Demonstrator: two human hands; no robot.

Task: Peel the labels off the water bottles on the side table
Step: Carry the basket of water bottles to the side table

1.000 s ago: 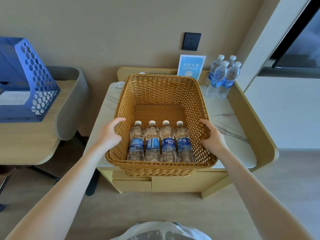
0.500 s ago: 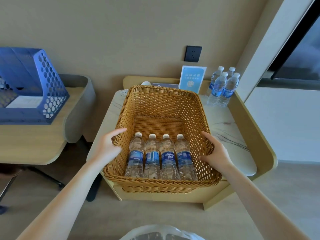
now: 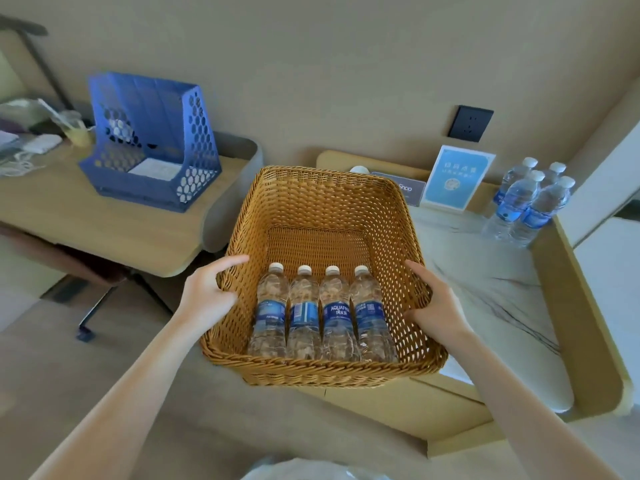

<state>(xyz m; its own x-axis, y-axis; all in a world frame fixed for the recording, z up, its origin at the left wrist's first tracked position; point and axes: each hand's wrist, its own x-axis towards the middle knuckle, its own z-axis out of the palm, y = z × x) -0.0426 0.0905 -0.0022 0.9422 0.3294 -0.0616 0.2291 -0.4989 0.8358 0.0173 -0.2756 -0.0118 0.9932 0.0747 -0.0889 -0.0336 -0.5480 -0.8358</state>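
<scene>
Left hand (image 3: 207, 299) and right hand (image 3: 437, 308) each grasp a side wall of the wicker basket (image 3: 322, 216), thumbs inside. Four labelled water bottles (image 3: 320, 315) lie side by side in its near end. The basket overhangs the side table (image 3: 485, 271); four more bottles (image 3: 530, 202) stand at the table's far right corner.

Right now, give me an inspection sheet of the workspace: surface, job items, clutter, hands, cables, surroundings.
Surface: marble-top side table, mostly bare on its right half.
Job's things: four labelled bottles lying side by side in the wicker basket; four more labelled bottles standing at the far right corner.
Clutter: blue sign, grey card.
Hands: left hand and right hand grip the basket's two sides.
Cables: white cord on the desk at left.
Surroundings: blue file rack, wall socket.
</scene>
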